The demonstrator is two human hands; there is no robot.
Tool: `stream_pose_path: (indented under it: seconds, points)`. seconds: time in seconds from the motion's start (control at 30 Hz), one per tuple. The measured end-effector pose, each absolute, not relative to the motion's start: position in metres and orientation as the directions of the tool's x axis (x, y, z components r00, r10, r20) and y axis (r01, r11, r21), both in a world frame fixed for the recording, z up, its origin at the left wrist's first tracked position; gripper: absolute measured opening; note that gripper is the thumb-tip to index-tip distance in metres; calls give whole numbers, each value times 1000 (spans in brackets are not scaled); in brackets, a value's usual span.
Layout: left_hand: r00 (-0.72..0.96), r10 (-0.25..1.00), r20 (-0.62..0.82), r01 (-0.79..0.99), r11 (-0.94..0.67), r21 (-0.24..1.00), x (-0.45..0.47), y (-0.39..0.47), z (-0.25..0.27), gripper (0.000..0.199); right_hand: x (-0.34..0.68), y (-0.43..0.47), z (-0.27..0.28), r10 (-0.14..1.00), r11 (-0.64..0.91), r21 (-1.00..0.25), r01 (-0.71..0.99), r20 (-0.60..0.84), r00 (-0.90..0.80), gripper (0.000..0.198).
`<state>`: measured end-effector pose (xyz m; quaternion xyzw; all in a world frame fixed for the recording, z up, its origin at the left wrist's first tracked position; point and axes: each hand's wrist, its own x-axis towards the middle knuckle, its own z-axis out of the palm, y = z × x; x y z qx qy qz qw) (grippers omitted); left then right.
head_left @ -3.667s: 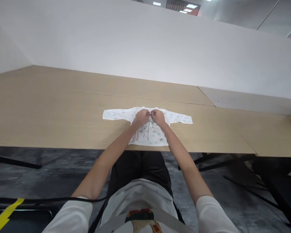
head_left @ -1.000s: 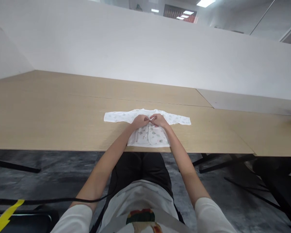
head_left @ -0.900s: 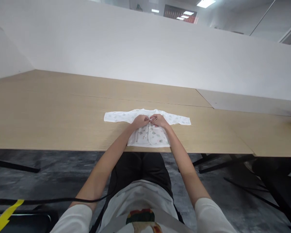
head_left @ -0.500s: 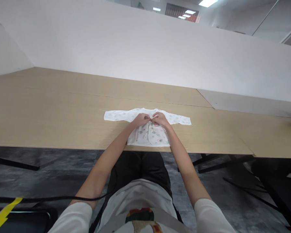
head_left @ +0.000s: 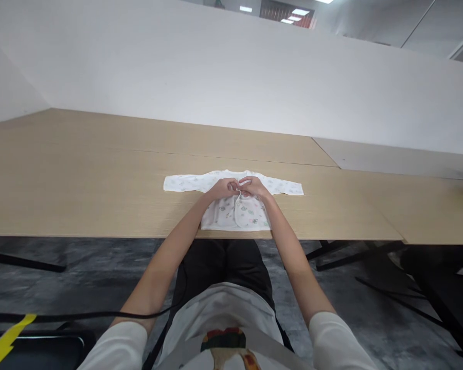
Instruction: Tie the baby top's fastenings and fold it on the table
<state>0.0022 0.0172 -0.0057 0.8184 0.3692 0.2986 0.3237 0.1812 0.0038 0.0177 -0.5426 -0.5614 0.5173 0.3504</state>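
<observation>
A small white baby shirt (head_left: pixel 219 218) with a scattered print lies flat on the table, both sleeves stretched out to the sides. Its hem is close to the table's front edge. My left hand (head_left: pixel 224 188) pinches the front opening of the shirt at mid-chest, fingers curled. Right beside it, my right hand (head_left: pixel 253 187) grips the same front edge, its fingertips meeting those of the left. Whatever small fastening may sit between the fingertips is hidden by them.
The light wooden table (head_left: pixel 81 180) runs wide to both sides, with a white partition (head_left: pixel 177 67) behind it. A black cable (head_left: pixel 100 314) crosses at lower left near a yellow strip (head_left: pixel 7 341). Dark chair parts (head_left: pixel 447 298) stand at lower right.
My fingers have shifted slightly at the shirt's front opening, still close together. The shirt lies as before; the view has tilted a little.
</observation>
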Motion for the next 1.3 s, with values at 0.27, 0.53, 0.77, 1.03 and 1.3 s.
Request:
stream_pose_path:
  seconds: [0.27,0.53,0.77,1.03,1.3]
  points:
    - [542,804,245,500,-543,675,1,16,2,23,185,3,22,983,-134,-948,287,-165,-85,28]
    - [683,730,32,458,-461,761,0,1,19,38,193,-1,31,957,-124,-934,335,-202,-209,12]
    - [728,686,-3,448,-472,759,-4,3,13,25,199,-9,39,680,55,-827,560,-380,-627,12]
    - [730,683,4,450,-486,749,-4,3,13,28,190,-18,46,678,78,-793,604,-402,-616,9]
    - [738,675,4,443,-488,753,-2,4,13,26,188,-17,43,760,19,-799,600,-379,-529,11]
